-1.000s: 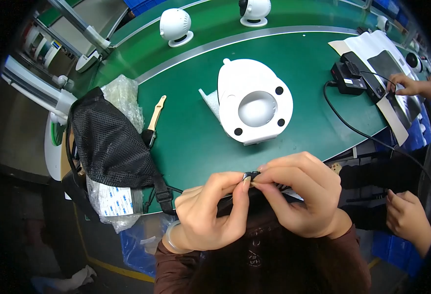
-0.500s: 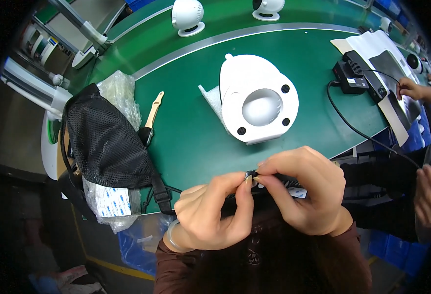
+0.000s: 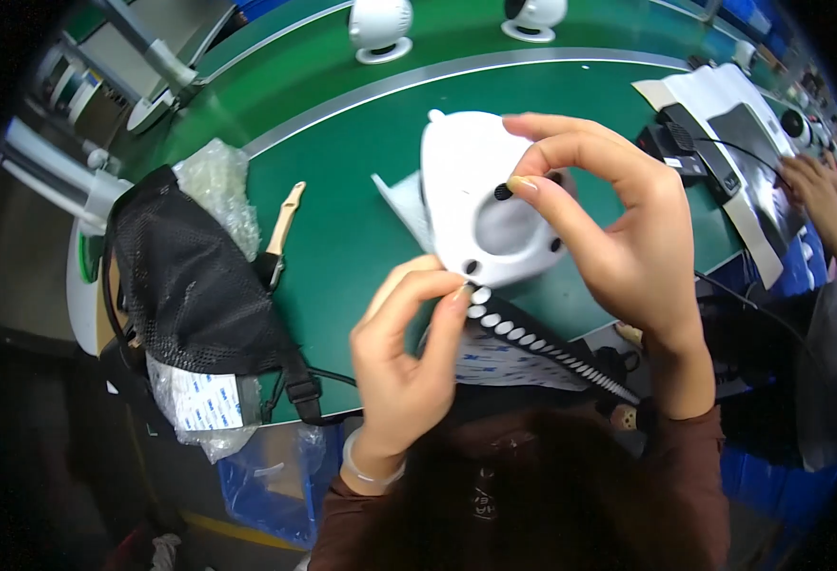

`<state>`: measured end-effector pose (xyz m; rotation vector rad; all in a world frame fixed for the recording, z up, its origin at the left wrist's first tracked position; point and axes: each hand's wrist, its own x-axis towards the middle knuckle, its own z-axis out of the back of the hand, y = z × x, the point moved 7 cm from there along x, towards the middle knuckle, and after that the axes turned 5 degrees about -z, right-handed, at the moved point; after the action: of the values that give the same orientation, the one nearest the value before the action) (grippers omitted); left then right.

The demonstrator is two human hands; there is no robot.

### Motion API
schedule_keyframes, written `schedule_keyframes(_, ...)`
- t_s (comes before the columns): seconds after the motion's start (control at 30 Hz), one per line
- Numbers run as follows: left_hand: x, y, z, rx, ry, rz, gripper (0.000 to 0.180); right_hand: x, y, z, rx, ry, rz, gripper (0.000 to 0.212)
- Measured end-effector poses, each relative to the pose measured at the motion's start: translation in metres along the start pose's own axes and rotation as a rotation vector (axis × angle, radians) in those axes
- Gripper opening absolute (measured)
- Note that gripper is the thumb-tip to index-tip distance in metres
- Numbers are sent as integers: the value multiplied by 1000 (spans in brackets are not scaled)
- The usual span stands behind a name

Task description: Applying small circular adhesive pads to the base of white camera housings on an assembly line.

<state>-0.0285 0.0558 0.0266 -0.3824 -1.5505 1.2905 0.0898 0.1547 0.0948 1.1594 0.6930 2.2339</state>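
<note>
Here we see only part of the white plastic base (image 3: 471,205): the right hand (image 3: 628,238) covers its right edge, and the left fingertips overlap its lower rim. It lies on the green table (image 3: 342,238), underside up, with a round hollow in the middle and small holes about it; its long axis runs roughly from the near edge of the table to the far one, the narrower end pointing away from us. The right hand's forefinger and thumb are pinched together on a small black pad (image 3: 503,191), pressing it against the base at the upper left of the hollow. How firmly it sits there we cannot tell.

The left hand (image 3: 404,357) holds a dark strip of pads (image 3: 542,347), thumb and forefinger closed on its upper end just below the base. The strip slants down to the right, and its far end is lost behind the right wrist. Its pale dots shrink too small to count.

To the left lie a black mesh bag (image 3: 190,276), a crumpled clear plastic bag (image 3: 214,181) and a wooden-handled tool (image 3: 283,224), its tip hidden by the mesh bag. At the right rim another person's hand (image 3: 813,186) is blurred and partly cut off.
</note>
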Motion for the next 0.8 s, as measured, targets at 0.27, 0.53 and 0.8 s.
schedule_keyframes(0.27,4,-13,1,114,19,-116,3,4,12,-14,-7,58,-30,6)
schedule_keyframes(0.53,7,-8,1,92,27,-127,4,2,14,-18,-112,13,54,7)
schedule_keyframes(0.8,9,-9,1,80,35,-129,5,2,23,-21,-224,-20,182,13)
